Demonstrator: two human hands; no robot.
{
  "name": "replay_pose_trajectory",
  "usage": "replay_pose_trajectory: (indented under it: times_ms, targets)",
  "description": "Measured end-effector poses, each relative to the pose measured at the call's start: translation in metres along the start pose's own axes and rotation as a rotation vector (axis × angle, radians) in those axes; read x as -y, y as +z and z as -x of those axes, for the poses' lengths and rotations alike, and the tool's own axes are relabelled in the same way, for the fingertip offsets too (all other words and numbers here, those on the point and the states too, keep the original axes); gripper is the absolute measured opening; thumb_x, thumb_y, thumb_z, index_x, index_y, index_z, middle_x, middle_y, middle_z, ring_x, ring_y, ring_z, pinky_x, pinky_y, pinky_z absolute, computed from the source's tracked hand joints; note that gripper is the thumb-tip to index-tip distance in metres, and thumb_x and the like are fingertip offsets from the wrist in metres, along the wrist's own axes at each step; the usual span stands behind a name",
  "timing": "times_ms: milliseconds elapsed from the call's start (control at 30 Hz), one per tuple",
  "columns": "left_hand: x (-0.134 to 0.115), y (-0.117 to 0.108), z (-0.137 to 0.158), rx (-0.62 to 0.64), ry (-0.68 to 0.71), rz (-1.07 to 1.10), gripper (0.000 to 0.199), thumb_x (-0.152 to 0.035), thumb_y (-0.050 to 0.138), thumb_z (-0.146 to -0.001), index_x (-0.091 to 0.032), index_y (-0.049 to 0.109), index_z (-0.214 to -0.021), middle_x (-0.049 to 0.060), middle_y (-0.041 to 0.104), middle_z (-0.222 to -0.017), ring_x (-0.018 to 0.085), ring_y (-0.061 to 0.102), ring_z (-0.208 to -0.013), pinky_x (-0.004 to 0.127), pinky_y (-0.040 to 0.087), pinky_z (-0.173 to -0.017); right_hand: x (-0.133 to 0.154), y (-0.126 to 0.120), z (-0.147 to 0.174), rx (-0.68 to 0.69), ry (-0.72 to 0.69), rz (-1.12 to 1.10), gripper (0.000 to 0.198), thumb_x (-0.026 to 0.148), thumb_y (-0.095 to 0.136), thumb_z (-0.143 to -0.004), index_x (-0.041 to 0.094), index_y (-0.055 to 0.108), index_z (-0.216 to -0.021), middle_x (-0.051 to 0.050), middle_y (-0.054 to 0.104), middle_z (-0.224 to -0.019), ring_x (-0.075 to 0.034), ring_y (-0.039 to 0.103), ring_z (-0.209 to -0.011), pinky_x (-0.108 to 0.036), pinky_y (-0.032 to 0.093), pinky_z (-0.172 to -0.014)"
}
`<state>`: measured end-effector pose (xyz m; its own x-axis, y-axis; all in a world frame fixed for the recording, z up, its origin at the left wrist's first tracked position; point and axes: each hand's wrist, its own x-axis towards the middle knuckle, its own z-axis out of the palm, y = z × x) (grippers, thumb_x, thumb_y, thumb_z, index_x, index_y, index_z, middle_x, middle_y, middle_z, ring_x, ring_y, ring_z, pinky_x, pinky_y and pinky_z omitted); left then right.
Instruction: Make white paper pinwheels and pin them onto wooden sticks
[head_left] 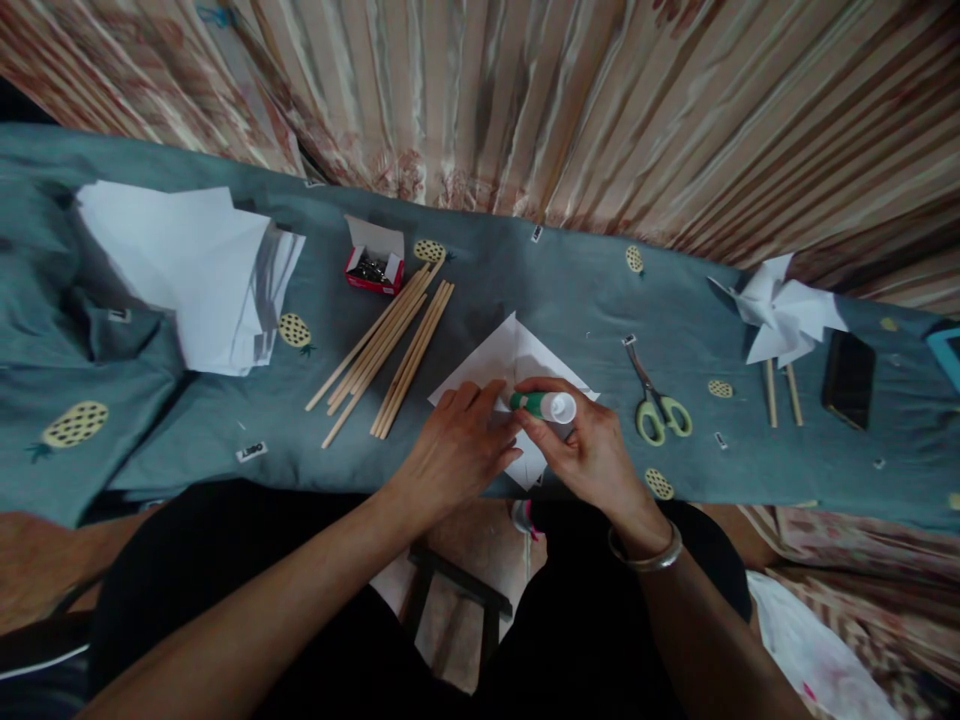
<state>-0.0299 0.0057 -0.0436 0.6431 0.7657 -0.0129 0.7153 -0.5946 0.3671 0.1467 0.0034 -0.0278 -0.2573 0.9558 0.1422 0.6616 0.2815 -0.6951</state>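
Observation:
A square sheet of white paper with crease lines lies cornerwise in front of me, its near corner close to the table edge. My left hand rests on its left side, fingers spread and pressing it down. In my right hand is a green and white glue stick, gripped between thumb and fingers over the middle of the sheet. The white end of the tube points up toward me; its lower tip is hidden by my fingers.
Left of the sheet lie wooden sticks, an open red box of small metal pins and stacked white paper. To the right are green-handled scissors, white paper pinwheels on sticks and a dark phone. A curtain hangs behind.

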Motion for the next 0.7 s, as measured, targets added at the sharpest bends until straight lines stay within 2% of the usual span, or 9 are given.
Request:
replay_pose_trajectory:
  times_ms: [500, 700]
  targets:
    - [0.0007, 0.0007, 0.0013, -0.016, 0.014, -0.015, 0.032, -0.038, 0.053, -0.095, -0.022, 0.063, -0.121, 0.015, 0.049, -0.139, 0.033, 0.052, -0.11, 0.047, 0.048, -0.085, -0.0052, -0.0031, 0.0086, 0.009, 0.067, -0.064, 0.02, 0.029, 0.06, -0.092, 0.023, 0.061, -0.111, -0.004, 0.072, -0.106, -0.021, 0.069, -0.098, -0.036, 0.055, -0.087]
    - [0.002, 0.0012, 0.0002, -0.019, 0.011, -0.002, 0.035, -0.037, 0.055, -0.094, -0.026, 0.06, -0.127, 0.016, 0.049, -0.138, 0.033, 0.053, -0.109, 0.047, 0.048, -0.084, -0.0057, -0.005, 0.0102, 0.002, 0.088, -0.069, 0.02, 0.03, 0.061, -0.092, 0.023, 0.062, -0.111, -0.004, 0.072, -0.106, -0.021, 0.069, -0.098, -0.036, 0.055, -0.087]
